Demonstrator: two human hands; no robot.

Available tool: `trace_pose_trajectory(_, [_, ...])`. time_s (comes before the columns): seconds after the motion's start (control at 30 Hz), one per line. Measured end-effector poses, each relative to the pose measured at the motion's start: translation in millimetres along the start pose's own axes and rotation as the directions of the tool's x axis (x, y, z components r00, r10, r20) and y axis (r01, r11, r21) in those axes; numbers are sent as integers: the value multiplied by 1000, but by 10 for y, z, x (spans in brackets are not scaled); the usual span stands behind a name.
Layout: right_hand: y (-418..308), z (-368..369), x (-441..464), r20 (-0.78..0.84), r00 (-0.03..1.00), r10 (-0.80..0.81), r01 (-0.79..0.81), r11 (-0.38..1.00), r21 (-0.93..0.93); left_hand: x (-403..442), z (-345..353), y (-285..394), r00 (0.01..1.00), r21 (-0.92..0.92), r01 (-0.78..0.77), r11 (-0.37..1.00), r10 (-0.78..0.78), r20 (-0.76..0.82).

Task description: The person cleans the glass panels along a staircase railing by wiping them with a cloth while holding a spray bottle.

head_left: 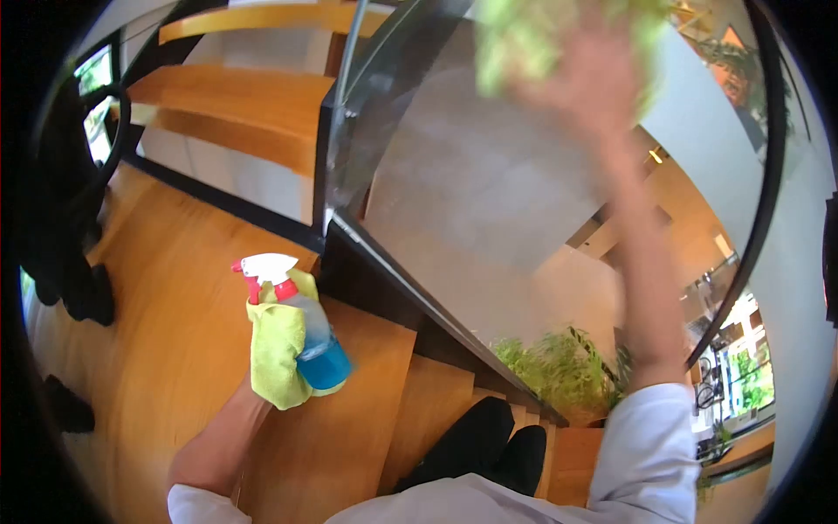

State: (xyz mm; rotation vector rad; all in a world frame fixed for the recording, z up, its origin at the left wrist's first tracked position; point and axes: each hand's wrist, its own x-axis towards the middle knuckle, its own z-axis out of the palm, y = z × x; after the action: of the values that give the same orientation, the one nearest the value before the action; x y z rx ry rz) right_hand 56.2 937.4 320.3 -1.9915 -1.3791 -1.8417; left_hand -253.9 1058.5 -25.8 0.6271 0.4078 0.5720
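My left hand [253, 400], mostly covered by a yellow-green cloth [278, 354], grips a spray bottle [316, 336]. The bottle has a white and red trigger head, with blue liquid in its lower part. It leans a little in the hand, above the wooden steps. Higher up, my right hand [595, 83] holds a second yellow-green cloth [515, 44] at the glass panel [489, 166] of the stair railing. That hand and its cloth are smeared by motion, and the fingers are not sharp.
Wooden stairs [349, 358] descend beside my legs [471, 445]. Open wooden treads [236, 100] rise at the upper left. A dark handrail [758, 227] curves along the right. Green plants [559, 367] grow below the glass. Dark-clothed legs of another person [70, 218] are at far left.
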Motion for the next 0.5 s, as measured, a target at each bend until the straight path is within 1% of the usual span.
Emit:
trace_pose_trajectory(0.03, [-270, 82, -446, -271, 945, -184, 209, 976, 66, 59, 40, -18, 997, -1, -77, 997, 77, -29])
trace_pose_trajectory(0.07, [-561, 206, -971, -114, 987, -112, 143, 941, 307, 64, 186, 26, 988, -11, -156, 988, 156, 5])
trace_pose_trajectory(0.1, [-822, 430, -1513, -52, 985, -164, 170, 887, 429, 68, 332, 70, 971, -27, -233, 972, 234, 39])
trace_pose_trajectory(0.13, [-1041, 443, -1951, 184, 894, -409, 285, 835, 471, 238, 176, -40, 957, 46, -267, 962, 271, -103])
trace_pose_trajectory(0.17, [-1327, 662, -2495, 372, 866, -334, -4, 740, 673, 402, 19, -148, 921, 129, -278, 952, 302, -246])
trace_pose_trajectory(0.2, [-1428, 668, -2853, 410, 807, -424, 57, 748, 662, 562, -137, -256, 866, 208, -263, 942, 326, -380])
trace_pose_trajectory(0.23, [-1531, 668, -3208, 443, 738, -509, 118, 744, 657, 395, 34, -124, 913, 245, -245, 938, 308, -266])
trace_pose_trajectory(0.27, [-1525, 781, -3450, 182, 876, -447, 222, 707, 671, 202, 182, -1, 946, 288, -229, 930, 282, -159])
trace_pose_trajectory(0.3, [-1472, 772, -3287, 163, 877, -452, 239, 705, 667, 140, 174, 54, 957, 310, -228, 923, 271, -104])
trace_pose_trajectory(0.33, [-1416, 717, -3101, 254, 801, -542, 244, 683, 689, 82, 167, 110, 965, 331, -229, 915, 259, -50])
trace_pose_trajectory(0.37, [-1344, 628, -2988, 351, 707, -614, 230, 669, 706, 65, 44, 54, 979, 260, -198, 945, 206, -2])
trace_pose_trajectory(0.4, [-1263, 557, -2855, 358, 711, -605, 228, 680, 697, 66, 43, 43, 984, 221, -180, 958, 179, 27])
trace_pose_trajectory(0.43, [-1172, 504, -2688, 234, 798, -555, 298, 702, 647, 65, 40, 31, 987, 184, -160, 970, 152, 56])
trace_pose_trajectory(0.47, [-1066, 460, -2495, 92, 859, -503, 359, 721, 593, -5, 129, 63, 991, 175, -130, 976, 121, 61])
trace_pose_trajectory(0.5, [-919, 475, -2299, 334, 802, -496, 230, 772, 592, -53, 189, 104, 994, 166, -103, 981, 95, 60])
